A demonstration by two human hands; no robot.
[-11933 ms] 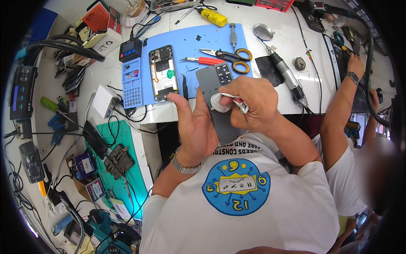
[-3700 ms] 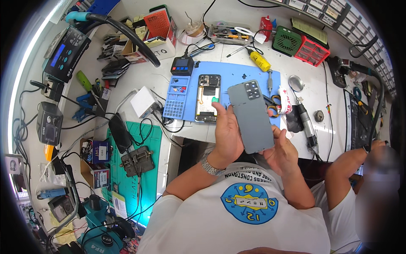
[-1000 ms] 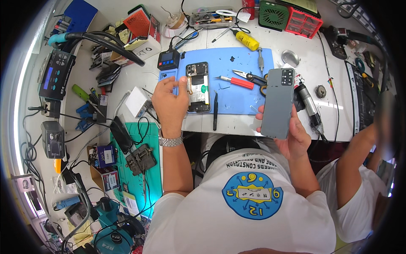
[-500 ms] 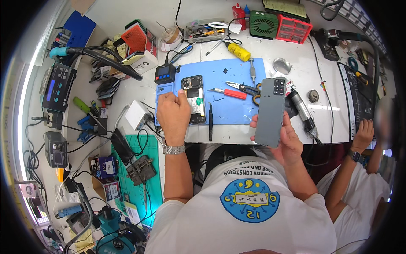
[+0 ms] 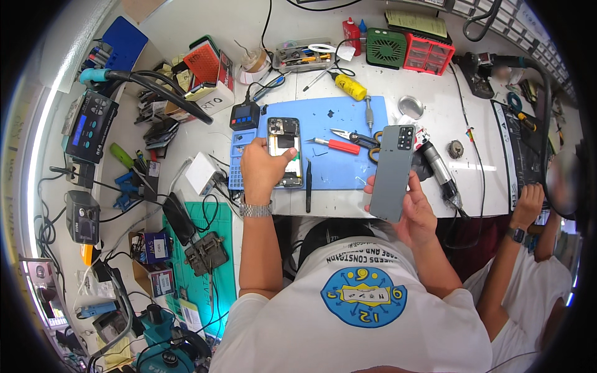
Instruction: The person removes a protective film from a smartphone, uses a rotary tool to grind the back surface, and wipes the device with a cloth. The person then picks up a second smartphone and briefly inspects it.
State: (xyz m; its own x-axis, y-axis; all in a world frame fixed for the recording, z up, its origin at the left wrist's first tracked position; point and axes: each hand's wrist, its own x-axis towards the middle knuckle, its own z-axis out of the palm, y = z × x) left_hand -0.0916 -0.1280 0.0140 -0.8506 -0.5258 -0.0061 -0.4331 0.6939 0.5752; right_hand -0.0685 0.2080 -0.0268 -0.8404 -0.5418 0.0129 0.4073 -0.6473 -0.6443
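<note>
On the blue mat (image 5: 339, 168) lies an opened phone (image 5: 287, 127), its battery and inner parts bare. My left hand (image 5: 261, 166) is closed over its left side, thumb across the battery and fingers at the edge. Past the mat's right front corner, my right hand (image 5: 415, 211) holds up a grey phone (image 5: 392, 171) with its camera side facing me; whether it is a whole phone or only a back cover I cannot tell. Between the hands lie black tweezers (image 5: 308, 186), a red-handled craft knife (image 5: 341, 147) and scissors (image 5: 354, 137).
A small black device (image 5: 244, 115) stands at the mat's far left corner. A yellow bottle (image 5: 350, 87), a screwdriver (image 5: 369, 115) and a metal cylindrical tool (image 5: 438, 168) lie around the mat. A co-worker's hand (image 5: 528, 202) rests by a black mat at right.
My left hand has turned from a curled pose beside the opened phone to reach its thumb over the battery. The grey phone has tilted slightly and shifted a little left in my right hand.
</note>
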